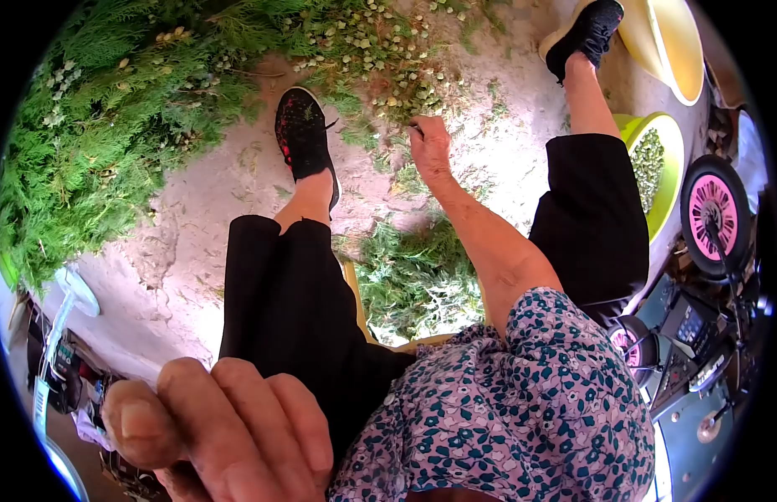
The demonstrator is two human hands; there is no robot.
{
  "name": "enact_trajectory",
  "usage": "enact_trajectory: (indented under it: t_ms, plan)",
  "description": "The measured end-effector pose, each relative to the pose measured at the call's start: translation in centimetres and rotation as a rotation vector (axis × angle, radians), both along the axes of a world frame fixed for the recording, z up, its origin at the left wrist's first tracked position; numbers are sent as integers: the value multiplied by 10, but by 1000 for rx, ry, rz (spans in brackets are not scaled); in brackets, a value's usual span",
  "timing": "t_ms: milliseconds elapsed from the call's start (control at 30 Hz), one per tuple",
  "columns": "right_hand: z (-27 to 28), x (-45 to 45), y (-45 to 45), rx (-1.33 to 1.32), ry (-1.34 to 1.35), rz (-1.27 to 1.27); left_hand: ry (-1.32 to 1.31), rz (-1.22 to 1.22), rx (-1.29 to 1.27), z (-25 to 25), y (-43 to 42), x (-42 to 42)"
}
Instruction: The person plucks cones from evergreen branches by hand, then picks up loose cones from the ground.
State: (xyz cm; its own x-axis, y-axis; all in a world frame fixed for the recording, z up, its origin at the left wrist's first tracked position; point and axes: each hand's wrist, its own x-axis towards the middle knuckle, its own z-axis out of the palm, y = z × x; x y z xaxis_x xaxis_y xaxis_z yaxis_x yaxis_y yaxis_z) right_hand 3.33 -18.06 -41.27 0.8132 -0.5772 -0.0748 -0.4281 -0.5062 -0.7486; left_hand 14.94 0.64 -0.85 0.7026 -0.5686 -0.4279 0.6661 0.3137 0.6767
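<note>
My left hand [238, 427] looms large at the lower left, close to the camera. Its fingers are curled and pressed together, and whatever they may hold is hidden. Low over the floor, my right hand [432, 151] reaches to the edge of a scatter of small green cones [405, 88]. Its fingers are bent inward, with a small dark spot at the tips that I cannot make out. Beneath my right forearm, between my legs, lies a heap of cut evergreen sprigs [417, 272].
Leafy evergreen branches [95, 134] pile up at the left and top. To the right stand a lime-green tub [674, 180] with small green pieces inside and a pale yellow tub [685, 50]. A pink-spoked wheel [713, 216] is at the far right.
</note>
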Motion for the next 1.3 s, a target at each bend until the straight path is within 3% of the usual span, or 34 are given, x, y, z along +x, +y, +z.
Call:
enact_trajectory:
  t_ms: [33,100,133,167,233,300,333,500,567,633,700,900,1233,1300]
  plan:
    - [-1,4,2,30,23,18,-3,0,2,4,-8,-6]
    - [-12,4,4,31,47,46,51,517,143,13,-37,-19]
    - [-16,3,5,0,86,70,50,518,146,13,-28,-15]
    - [-17,3,6,-30,124,96,45,300,131,11,-16,-6]
    - [-19,0,8,-3,111,112,38,86,113,12,-12,-8]
    - [-2,5,13,8,26,12,53,549,215,16,-35,-18]
    - [2,10,16,27,22,-4,54,552,214,16,-37,-18]
    - [7,45,25,136,-11,-39,-10,506,242,13,-36,-17]
    - [3,58,24,-55,-197,-65,17,520,237,16,-40,-16]
    - [5,60,19,-21,-86,-43,47,536,230,12,-34,-11]
    - [5,62,17,-1,8,-10,1,84,-110,-3,-10,-1]
    - [13,66,26,67,172,101,5,78,-92,-1,-8,-1]
    - [7,69,39,-53,264,124,-2,108,-71,-1,-7,-2]
    - [5,74,38,-109,250,146,-26,49,-189,-7,-3,2]
